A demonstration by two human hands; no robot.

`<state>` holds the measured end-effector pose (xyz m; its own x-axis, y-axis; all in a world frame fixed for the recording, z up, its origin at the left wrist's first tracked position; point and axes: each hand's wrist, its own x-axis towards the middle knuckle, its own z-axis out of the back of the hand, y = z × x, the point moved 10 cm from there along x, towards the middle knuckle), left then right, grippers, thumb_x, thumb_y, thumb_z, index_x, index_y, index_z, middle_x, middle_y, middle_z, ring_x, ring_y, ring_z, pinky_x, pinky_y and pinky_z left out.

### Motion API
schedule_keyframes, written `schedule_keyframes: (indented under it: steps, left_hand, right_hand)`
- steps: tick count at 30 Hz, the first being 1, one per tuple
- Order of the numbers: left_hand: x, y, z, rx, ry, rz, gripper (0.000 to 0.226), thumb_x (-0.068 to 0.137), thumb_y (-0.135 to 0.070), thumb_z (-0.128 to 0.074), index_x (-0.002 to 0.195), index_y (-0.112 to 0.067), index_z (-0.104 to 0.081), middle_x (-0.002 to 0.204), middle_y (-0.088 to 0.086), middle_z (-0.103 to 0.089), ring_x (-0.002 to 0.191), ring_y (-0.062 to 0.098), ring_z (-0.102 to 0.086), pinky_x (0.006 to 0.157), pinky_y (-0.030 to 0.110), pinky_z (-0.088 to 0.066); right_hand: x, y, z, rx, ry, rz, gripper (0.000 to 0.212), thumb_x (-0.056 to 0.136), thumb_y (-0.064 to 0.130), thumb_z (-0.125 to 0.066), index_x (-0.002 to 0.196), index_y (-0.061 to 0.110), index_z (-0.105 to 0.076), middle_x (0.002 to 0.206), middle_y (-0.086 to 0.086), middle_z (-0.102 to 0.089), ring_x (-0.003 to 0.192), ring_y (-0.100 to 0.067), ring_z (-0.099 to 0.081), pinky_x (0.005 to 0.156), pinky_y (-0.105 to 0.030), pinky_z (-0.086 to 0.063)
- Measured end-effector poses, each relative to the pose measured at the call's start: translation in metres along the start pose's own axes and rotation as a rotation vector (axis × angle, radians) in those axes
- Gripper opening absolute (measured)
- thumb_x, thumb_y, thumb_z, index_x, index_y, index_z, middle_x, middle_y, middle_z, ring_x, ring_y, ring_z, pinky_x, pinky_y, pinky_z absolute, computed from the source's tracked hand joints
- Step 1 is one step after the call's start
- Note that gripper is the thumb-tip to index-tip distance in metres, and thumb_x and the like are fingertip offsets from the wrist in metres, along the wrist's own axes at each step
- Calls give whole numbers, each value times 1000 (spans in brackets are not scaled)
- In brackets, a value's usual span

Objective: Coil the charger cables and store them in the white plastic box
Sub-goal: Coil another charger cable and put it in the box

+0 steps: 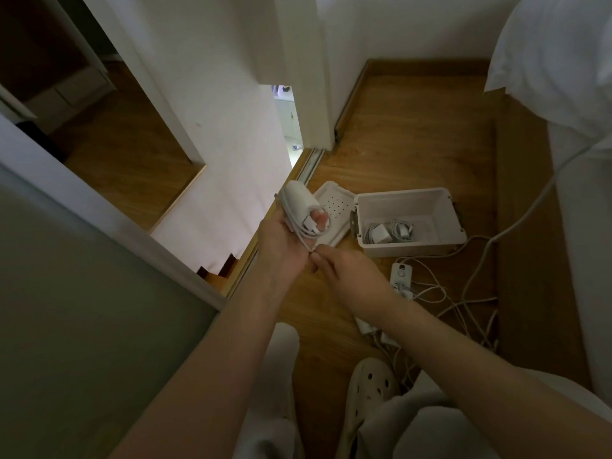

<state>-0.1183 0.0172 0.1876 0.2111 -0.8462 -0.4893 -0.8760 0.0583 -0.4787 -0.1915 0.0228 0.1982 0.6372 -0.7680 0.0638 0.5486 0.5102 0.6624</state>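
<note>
My left hand [281, 240] holds a white charger brick [299, 202] with its thin white cable wound in loops around it. My right hand [344, 265] pinches that cable [303, 238] just below the brick, right next to the left palm. The white plastic box [443, 210] stands open on the wooden floor to the right, holding a small adapter and a coiled cable [389, 231]. Its perforated lid [334, 207] lies flat beside it, partly behind the brick.
A white power strip [401, 274] and several loose tangled white cables [463, 303] lie on the floor in front of the box. A bed with white bedding [576, 127] runs along the right. White walls and a sliding door track [298, 173] are at left. My foot wears a white clog [371, 389].
</note>
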Motion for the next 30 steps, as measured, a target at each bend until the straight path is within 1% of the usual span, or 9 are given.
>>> schedule_keyframes:
  steps: [3,5,10,13,15,20,23,27,30]
  left_hand:
    - [-2,-3,-6,184,51,5,27,99,-27,-41,98,-5,-57,92,14,-58,79,22,-57,55,26,-54]
    - [-2,-4,-8,388,80,-14,29,99,-29,-41,101,-6,-59,88,12,-61,69,18,-59,45,22,-51]
    - [-8,6,-27,630,261,20,31,96,-29,-41,98,-10,-65,77,8,-62,45,13,-48,33,18,-33]
    - [-16,12,-38,696,418,88,31,91,-32,-43,99,-10,-64,78,9,-60,43,13,-45,32,18,-29]
    - [-19,13,-35,824,455,130,36,91,-34,-43,107,-8,-62,87,15,-55,51,16,-43,35,18,-27]
    - [-24,31,-5,1563,435,234,39,96,-37,-41,118,-6,-52,91,9,-57,69,15,-53,50,20,-42]
    - [-12,36,10,1795,361,220,41,96,-41,-44,119,-8,-49,101,10,-59,82,20,-58,63,26,-49]
    - [-1,25,15,1817,279,150,38,97,-42,-42,116,-9,-44,96,5,-57,77,20,-57,61,26,-48]
    - [2,27,22,1864,296,157,38,97,-43,-43,115,-10,-43,95,7,-60,72,19,-58,59,25,-48]
  right_hand:
    - [1,-12,7,-39,41,23,38,97,43,-33,77,21,-57,69,6,-57,60,-6,-50,55,-11,-28]
    - [2,-20,12,-59,47,31,38,94,48,-36,75,20,-55,66,7,-56,57,-5,-51,53,-13,-29]
    - [2,-41,21,3,110,-63,78,71,75,-31,98,10,-65,78,-8,-67,64,-18,-63,62,-27,-52]
    - [0,-56,23,49,177,-116,59,83,62,-41,91,9,-65,79,-13,-65,65,-26,-61,58,-23,-46]
    - [-3,-66,28,44,206,-145,40,93,48,-40,74,18,-57,67,-3,-57,58,-17,-53,53,-17,-37]
    - [-2,-59,30,-216,183,-12,34,97,29,-42,63,30,-43,63,13,-44,58,1,-40,55,-13,-25]
    - [1,-55,31,-352,109,23,27,97,29,-43,73,23,-54,66,10,-48,66,-7,-48,66,-21,-31]
    - [2,-58,29,-412,93,-15,31,96,43,-38,99,20,-58,90,2,-61,88,-16,-55,78,-29,-41]
    - [0,-54,28,-453,89,-12,31,97,42,-37,104,20,-58,97,1,-60,96,-17,-54,86,-30,-41]
